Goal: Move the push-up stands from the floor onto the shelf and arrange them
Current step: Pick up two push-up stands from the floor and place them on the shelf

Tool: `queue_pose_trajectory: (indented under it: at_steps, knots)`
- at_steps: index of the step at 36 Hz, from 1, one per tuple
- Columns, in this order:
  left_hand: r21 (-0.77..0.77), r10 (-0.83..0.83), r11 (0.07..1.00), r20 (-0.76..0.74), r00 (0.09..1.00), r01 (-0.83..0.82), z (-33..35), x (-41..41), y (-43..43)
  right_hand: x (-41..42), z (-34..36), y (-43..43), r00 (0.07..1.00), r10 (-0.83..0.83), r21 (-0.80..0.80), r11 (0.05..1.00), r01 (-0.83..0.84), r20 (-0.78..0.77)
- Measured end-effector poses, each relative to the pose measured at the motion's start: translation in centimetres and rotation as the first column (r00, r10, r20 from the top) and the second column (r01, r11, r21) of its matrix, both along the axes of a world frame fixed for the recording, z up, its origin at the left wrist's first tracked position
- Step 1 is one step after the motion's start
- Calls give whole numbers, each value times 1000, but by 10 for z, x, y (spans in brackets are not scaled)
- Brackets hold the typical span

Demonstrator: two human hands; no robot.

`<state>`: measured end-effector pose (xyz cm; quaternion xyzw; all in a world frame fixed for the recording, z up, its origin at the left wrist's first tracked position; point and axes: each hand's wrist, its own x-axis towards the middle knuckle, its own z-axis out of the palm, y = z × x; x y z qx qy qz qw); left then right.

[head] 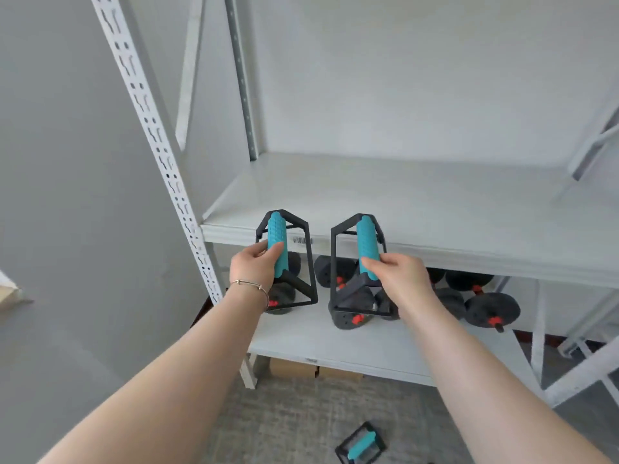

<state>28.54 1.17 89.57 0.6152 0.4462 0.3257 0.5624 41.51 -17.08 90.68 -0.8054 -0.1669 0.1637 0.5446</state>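
Left hand [256, 266]: my grip is closed round the near end of the teal ribbed foam handle of one black wire-frame push-up stand [287, 259], held in the air just in front of the white metal shelf's [418, 209] edge, not yet on it.
Risk, left: held by one end, the frame could swing and catch the shelf lip or the perforated white upright [160, 152] beside it.
Right hand [398, 276]: my grip is clamped likewise on the second teal-handled black stand [358, 269], also short of the shelf.
Risk, right: its base hangs near the black dumbbells with red collars [482, 303] on the lower shelf and may snag.
Floor: a third teal-and-black stand [361, 443] still lies there; I could tread on it stepping in.
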Motion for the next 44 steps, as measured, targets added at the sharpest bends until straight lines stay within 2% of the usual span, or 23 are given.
queue_pose_trajectory:
  at_steps: [7,15,30,36,44]
  knots:
    - [67,32,997,61,998,-36,41,53,49,60,39,55,995,41,37,998,-45,91]
    - [91,-5,996,60,998,-1,60,107,136,120,50,146,996,2,53,999,-7,87]
    - [5,-126,992,-88,988,126,26,205,301,193,18,299,998,-69,-69,995,70,13]
    - [-44,-177,984,-131,975,173,8,223,328,201,6,324,996,-91,-97,991,90,-1]
    - [-30,-203,979,-143,969,201,-7,228,341,204,-13,334,995,-97,-107,989,101,39]
